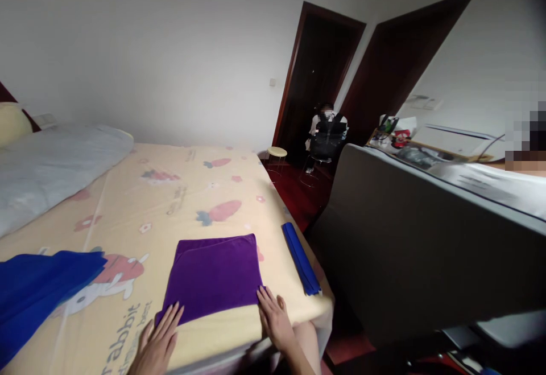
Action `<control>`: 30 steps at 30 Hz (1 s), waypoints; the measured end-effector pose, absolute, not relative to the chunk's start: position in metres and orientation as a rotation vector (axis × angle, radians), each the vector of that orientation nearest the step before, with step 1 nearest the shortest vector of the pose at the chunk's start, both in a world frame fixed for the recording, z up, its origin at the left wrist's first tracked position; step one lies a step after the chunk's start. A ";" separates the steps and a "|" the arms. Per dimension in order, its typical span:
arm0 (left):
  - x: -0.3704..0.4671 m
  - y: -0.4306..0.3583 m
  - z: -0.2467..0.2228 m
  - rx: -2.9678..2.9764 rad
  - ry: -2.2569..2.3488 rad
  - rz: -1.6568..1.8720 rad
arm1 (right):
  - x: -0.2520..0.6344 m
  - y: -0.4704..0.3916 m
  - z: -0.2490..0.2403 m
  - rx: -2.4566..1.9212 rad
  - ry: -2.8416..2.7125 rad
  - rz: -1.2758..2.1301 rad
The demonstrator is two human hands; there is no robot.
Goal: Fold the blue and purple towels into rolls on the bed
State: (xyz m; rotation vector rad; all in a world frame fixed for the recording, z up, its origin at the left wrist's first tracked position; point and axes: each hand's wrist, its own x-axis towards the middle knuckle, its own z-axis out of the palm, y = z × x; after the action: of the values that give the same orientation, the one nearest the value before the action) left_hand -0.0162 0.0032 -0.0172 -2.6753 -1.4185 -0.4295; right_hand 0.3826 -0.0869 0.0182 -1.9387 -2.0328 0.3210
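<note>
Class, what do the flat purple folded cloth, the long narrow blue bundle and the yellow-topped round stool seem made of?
Flat purple folded cloth: soft, matt fabric, perhaps microfibre; its edges look hemmed.
Long narrow blue bundle: probably matt fabric too; layered folds show.
Yellow-topped round stool: slim legs suggest metal; seat unclear, too distant.

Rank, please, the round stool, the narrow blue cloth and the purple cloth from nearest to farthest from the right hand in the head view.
1. Purple cloth: touched by the right hand at one corner.
2. Narrow blue cloth: right of the hand, near the edge of the bed.
3. Round stool: on the floor, farther ahead.
</note>
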 end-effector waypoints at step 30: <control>-0.040 0.030 0.016 -2.766 -1.476 -0.475 | 0.377 -0.069 0.039 -1.948 -1.887 0.110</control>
State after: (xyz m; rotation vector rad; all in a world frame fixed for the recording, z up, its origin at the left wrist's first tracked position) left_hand -0.0397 0.0297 0.0157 -2.7663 -1.4763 -0.4750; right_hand 0.3766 -0.0690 0.0386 -1.9482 -1.8869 0.1102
